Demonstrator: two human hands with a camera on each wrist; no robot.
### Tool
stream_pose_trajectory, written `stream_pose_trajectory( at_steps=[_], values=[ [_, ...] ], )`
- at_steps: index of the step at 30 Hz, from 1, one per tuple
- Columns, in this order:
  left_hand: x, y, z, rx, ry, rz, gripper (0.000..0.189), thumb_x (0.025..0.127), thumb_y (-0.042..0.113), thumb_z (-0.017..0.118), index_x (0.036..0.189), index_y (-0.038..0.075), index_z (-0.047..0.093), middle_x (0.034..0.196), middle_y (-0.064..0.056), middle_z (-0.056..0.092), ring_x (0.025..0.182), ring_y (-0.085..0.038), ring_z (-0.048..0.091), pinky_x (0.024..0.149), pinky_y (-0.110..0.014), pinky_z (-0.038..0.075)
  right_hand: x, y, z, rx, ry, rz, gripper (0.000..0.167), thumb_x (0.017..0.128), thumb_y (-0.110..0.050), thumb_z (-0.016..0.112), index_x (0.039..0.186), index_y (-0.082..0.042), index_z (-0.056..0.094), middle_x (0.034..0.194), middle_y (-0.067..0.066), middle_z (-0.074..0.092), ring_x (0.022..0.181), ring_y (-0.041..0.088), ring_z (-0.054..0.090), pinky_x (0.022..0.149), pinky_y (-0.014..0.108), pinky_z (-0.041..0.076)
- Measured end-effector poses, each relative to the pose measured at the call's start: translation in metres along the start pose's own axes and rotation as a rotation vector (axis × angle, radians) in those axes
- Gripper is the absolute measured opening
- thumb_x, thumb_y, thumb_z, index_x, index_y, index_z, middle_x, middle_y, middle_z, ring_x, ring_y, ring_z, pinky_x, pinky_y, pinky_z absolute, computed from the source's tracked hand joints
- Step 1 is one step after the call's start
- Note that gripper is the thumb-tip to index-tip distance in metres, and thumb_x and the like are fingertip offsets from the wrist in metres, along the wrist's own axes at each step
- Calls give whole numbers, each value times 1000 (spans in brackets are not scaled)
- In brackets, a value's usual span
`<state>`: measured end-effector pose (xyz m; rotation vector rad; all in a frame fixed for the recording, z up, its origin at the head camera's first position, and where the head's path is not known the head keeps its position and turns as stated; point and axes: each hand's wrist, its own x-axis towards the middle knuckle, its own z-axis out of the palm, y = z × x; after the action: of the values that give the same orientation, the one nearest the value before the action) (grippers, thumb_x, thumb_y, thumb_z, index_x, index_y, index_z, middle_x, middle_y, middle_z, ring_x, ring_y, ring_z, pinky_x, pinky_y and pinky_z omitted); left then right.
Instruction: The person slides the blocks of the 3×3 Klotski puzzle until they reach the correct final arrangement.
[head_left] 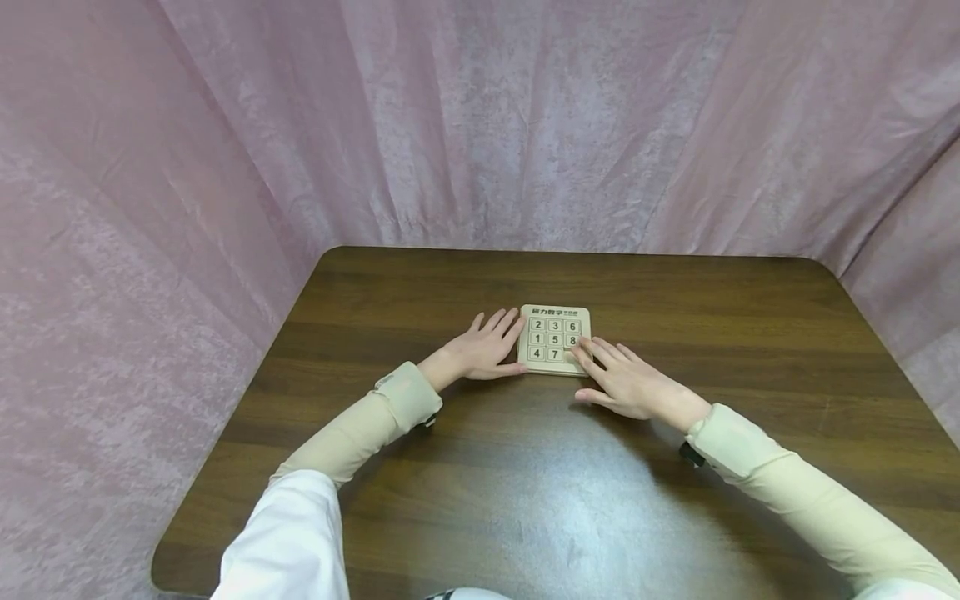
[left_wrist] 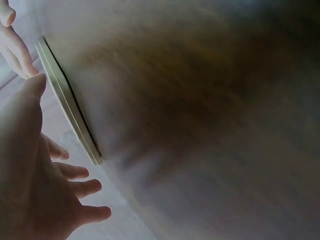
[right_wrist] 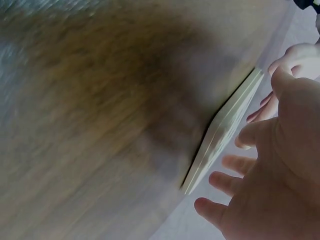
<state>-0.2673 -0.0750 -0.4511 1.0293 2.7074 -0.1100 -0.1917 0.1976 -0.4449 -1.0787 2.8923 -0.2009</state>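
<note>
A: Position of the board (head_left: pixel 553 370)?

B: It lay flat on the table (head_left: pixel 705 300), in the far half, about midway between left and right. Dark lettering ran along its far edge.

A: Arrangement of the number tiles (head_left: pixel 555 339)?

B: Far row, left to right: 2, 3, 6. Middle row: 1, 5, 8. Near row: 4, then 7. The near right spot was partly under fingers, so I could not tell what it held.

A: Left hand (head_left: pixel 486 350)?

B: Grip spread, palm down, fingers straight and fanned. The fingertips were at the board's left edge, the thumb tip at its near left corner. The left wrist view showed clear gaps between the fingers.

A: Right hand (head_left: pixel 622 379)?

B: Grip also spread, reaching in from the near right. Fingertips lay over the board's right side, at the near edge of the 8 (head_left: pixel 571 339). How firmly they pressed, I could not tell. The thumb stood apart, just off the near right corner, above the table.

A: Surroundings?

B: Beige covers (head_left: pixel 348 433) on both forearms, a white sleeve (head_left: pixel 288 537) above the left one. A pink curtain (head_left: pixel 525 125) hung behind the table and along its left.
</note>
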Motion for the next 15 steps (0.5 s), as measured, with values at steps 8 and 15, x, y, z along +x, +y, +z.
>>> stream_pose_trajectory(
  at_steps=[8,15],
  values=[
    [1,1,-1,-9,-6,-1,91,95,68,30,157,10,-2,163,-16,2,151,-32,8,117,-58,15,3,-4,1,12,-25,11,70,96,-45,54,149,-3,34,154,25,31,142,41,31,111,60,28],
    [3,1,-1,-24,-11,-12,92,94,69,32,157,10,-2,163,-16,3,151,-31,8,118,-58,15,5,-8,2,1,-44,9,71,97,-45,53,150,-2,32,154,25,31,141,43,31,110,61,29]
  ],
)
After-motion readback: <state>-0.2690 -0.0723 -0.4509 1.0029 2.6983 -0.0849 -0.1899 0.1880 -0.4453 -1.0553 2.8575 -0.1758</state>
